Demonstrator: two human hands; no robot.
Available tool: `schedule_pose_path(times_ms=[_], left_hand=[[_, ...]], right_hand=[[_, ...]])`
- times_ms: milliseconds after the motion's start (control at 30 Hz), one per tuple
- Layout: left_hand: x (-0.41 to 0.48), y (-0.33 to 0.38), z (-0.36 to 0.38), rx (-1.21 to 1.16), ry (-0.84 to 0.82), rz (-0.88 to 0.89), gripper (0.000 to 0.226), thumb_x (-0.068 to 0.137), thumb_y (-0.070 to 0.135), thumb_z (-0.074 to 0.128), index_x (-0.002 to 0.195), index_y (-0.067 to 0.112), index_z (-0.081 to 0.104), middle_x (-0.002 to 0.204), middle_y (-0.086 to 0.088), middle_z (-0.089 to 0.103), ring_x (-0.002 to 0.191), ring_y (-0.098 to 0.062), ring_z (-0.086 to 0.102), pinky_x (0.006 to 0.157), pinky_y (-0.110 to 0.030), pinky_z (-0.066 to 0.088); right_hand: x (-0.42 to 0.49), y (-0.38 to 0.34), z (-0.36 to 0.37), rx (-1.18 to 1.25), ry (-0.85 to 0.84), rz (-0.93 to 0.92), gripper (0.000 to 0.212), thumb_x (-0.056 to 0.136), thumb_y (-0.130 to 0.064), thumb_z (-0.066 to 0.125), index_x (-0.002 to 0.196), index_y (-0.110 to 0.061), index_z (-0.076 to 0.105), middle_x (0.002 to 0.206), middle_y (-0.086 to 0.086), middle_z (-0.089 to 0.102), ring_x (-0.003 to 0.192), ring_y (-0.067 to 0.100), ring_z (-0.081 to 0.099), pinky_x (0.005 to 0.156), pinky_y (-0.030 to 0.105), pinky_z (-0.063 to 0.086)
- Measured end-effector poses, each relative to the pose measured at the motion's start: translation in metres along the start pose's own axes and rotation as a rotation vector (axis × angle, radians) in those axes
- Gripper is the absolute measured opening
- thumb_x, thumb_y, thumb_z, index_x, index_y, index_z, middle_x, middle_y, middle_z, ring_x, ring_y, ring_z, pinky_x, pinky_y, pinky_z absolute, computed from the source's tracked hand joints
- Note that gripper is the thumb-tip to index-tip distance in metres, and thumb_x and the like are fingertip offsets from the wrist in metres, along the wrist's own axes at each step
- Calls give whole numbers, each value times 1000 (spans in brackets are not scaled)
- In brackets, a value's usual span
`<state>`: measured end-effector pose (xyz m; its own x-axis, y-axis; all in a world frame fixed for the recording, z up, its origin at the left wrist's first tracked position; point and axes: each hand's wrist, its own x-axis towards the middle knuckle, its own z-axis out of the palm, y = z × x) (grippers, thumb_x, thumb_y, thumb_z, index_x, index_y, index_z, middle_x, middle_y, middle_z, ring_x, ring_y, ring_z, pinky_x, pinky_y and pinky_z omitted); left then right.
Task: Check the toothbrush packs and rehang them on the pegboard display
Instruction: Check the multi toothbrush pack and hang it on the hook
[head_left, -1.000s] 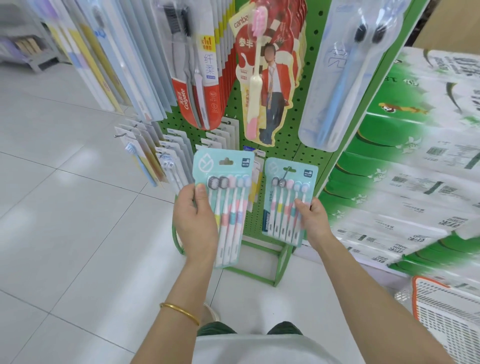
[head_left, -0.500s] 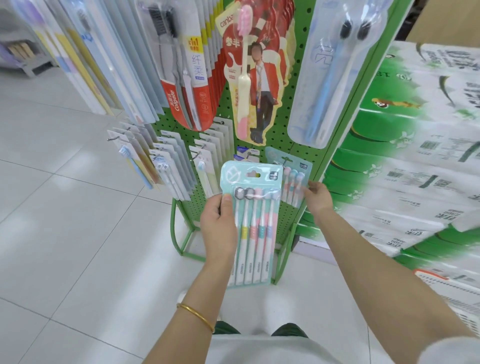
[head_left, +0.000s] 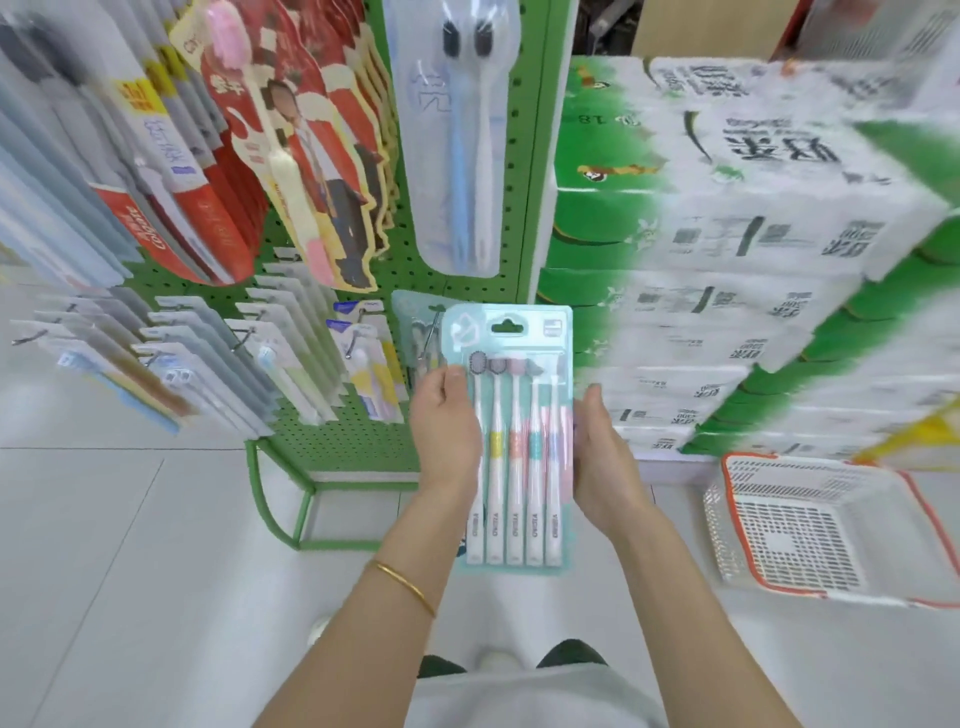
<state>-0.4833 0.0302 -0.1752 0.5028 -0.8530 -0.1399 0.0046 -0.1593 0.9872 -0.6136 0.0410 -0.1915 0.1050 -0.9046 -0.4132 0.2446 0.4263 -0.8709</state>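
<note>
A teal pack of several toothbrushes is upright in front of the green pegboard. My left hand grips its left edge with the thumb on the front. Along the pack's right edge lies my right hand, fingers behind it. A second teal pack hangs on the board just behind, mostly hidden by the held one.
Rows of other toothbrush packs hang on pegs to the left, larger packs above. Stacked tissue packages rise at the right. A white and orange basket sits on the floor at the right. The green stand's foot is below.
My left hand carried its pack to the right, in front of the hanging one. My right hand let go of the hanging pack and came onto the held pack's right edge. The view swung right.
</note>
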Motion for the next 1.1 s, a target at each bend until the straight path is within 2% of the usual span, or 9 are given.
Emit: schedule_pose_path(times_ms=[100,267,533,667,767,900,967,1033,1100], left_hand=[[0,0,19,176,17,114,30,102,37,32,92,12,45,76,4,46,69,-14,44,69,-30,36],[-4,-15,32,642,-17,450,73,92,56,26,144,5,29,132,-18,51,115,-35,53,85,-44,50],[-17,-36,26,936,-102,634,72,93,54,35,147,8,23,143,-24,42,114,-37,58,76,-40,54],[-24,-51,17,1092,-172,766,61,99,51,24,148,14,28,150,-24,32,129,-37,46,93,-45,49],[-35,-57,10,1184,-256,936,58,96,48,30,145,18,36,152,-20,31,139,-35,34,102,-53,41],[-39,-61,4,1229,-368,1116,77,85,65,37,145,17,37,153,-14,31,142,-32,28,109,-56,33],[-36,-61,2,1266,-416,1130,97,69,69,62,145,16,33,153,-14,31,142,-32,29,109,-54,33],[-32,-61,0,1306,-446,1093,113,54,59,81,145,14,30,153,-15,31,142,-32,29,109,-51,34],[-34,-59,-1,1257,-423,1113,92,66,30,79,143,14,31,151,-15,35,140,-31,33,108,-49,37]], right_hand=[[-7,4,-1,-46,49,-133,24,99,-30,45,98,-17,65,87,-5,72,80,10,68,71,26,51],[-6,8,4,92,161,-189,15,97,-20,51,94,-14,65,95,10,68,88,24,64,86,42,49],[8,-4,1,187,198,-209,22,98,-18,50,104,1,60,100,16,70,88,24,67,83,38,54],[20,-11,-2,326,307,-186,16,99,-16,47,91,-9,59,79,4,71,68,15,69,61,26,55],[28,-17,-11,414,390,-177,15,100,-18,46,94,-10,57,86,7,70,73,18,69,65,31,55],[32,-22,-20,467,454,-150,16,101,-19,43,94,-11,56,90,6,66,75,17,66,69,34,54],[32,-22,-22,470,444,-127,16,101,-20,43,98,-11,56,93,7,66,79,19,65,76,37,55],[32,-21,-22,469,417,-98,18,101,-22,43,105,-11,56,98,7,67,84,21,66,81,40,54],[32,-20,-22,460,392,-81,23,102,-23,41,112,-10,56,100,7,68,86,20,67,78,38,55]])
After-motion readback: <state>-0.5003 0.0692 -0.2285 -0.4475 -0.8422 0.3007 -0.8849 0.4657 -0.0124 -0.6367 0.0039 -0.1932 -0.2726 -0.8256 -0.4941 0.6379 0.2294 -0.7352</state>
